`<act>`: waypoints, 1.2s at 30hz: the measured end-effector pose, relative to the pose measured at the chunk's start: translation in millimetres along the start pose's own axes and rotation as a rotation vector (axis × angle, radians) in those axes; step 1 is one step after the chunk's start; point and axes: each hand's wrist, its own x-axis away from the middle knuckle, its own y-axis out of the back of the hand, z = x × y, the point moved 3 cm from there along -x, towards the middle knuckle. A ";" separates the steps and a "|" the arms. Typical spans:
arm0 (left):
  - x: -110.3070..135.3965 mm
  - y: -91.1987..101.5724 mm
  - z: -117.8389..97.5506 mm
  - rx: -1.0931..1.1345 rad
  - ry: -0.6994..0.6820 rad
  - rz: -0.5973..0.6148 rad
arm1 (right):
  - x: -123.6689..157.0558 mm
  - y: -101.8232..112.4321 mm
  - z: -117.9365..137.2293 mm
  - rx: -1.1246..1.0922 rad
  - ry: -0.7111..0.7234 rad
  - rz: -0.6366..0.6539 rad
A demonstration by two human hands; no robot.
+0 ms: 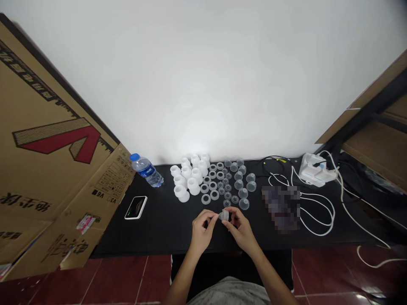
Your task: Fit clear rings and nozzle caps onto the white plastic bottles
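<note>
Small clear plastic cup (224,215) sits btwn both hands, above front edge of black tabletop (152,237). L hand (200,233) has fingers (208,217) closed on its left side; R hand (243,231) has fingers (232,221) gripping its right side. Just ahead: rows of clear cups (241,186) & translucent rings (213,185), w/ white cups (187,180) left of them. Farther left: water bottle (146,170) on its side, blue cap, & phone-like device (136,207). Right: white cables (316,207), white device (316,169), blurred item (280,207). Cardboard sheet (54,144) at far left.
</note>
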 end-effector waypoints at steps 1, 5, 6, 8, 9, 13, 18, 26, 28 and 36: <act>0.2 0.1 -0.2 0.001 -0.001 0.000 | 0.3 -0.1 -0.7 -0.003 -0.006 -0.006; 0.8 1.5 2.5 0.005 0.023 -0.014 | 1.1 1.2 1.3 0.011 -0.006 0.017; 0.9 1.7 3.5 0.009 0.036 -0.017 | 1.0 1.5 2.5 0.021 0.000 0.035; 0.8 1.8 4.7 0.016 0.053 -0.021 | 0.8 1.8 4.4 0.039 0.014 0.065; 0.8 1.7 4.6 0.016 0.055 -0.021 | 0.6 2.0 4.9 0.040 0.019 0.066; 1.7 1.3 0.8 -0.001 0.006 -0.016 | 0.7 2.8 4.2 -0.013 0.027 -0.008; 6.0 1.7 -1.3 0.005 -0.061 0.027 | 0.9 0.9 2.2 -0.134 0.001 0.062; 5.2 -7.9 3.6 -0.061 -0.094 0.171 | 1.5 -1.4 -0.8 -0.038 0.026 0.093; 4.5 -5.3 8.5 -0.081 -0.025 0.083 | 1.8 -2.3 -0.6 -0.031 0.020 0.081; 3.8 -7.1 13.1 -0.254 -0.015 -0.067 | 3.2 -5.1 2.7 0.008 -0.025 0.109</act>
